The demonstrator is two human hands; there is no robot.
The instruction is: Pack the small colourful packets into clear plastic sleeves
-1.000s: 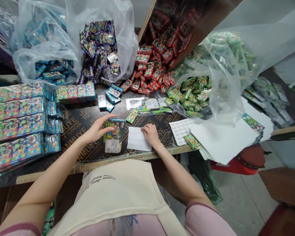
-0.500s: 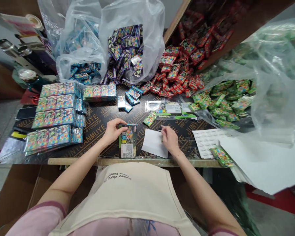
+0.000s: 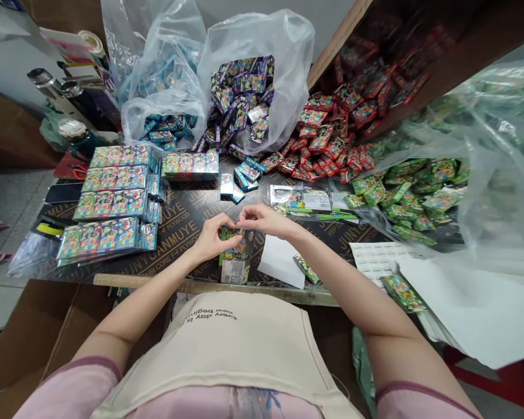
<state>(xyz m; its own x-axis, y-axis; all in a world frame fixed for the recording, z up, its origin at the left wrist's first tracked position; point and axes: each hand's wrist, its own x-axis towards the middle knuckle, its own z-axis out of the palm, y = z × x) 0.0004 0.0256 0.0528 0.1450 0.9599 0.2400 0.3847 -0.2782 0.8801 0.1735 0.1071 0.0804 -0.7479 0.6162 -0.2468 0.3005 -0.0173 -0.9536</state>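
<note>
My left hand (image 3: 215,237) is closed, thumb and fingers pinching the upper part of a black-and-green printed packet (image 3: 234,265) near the table's front edge. My right hand (image 3: 262,221) has come to the packet's top edge, fingertips pinched together against my left fingertips. Whatever sits between the right fingertips is hidden. Just right of the packet lies a white sheet of paper (image 3: 282,262), with a small green candy packet (image 3: 306,269) at its right edge, partly behind my right forearm.
Stacks of wrapped multi-coloured packs (image 3: 109,203) stand at left. Behind are plastic bags of blue boxes (image 3: 168,131) and purple boxes (image 3: 240,99), a heap of red boxes (image 3: 327,137) and green packets (image 3: 413,192). A label sheet (image 3: 378,259) lies at right.
My right hand has moved left from the white paper to the top of the printed packet, uncovering a green packet beside the paper. My left hand keeps its pinch. The view has shifted slightly.
</note>
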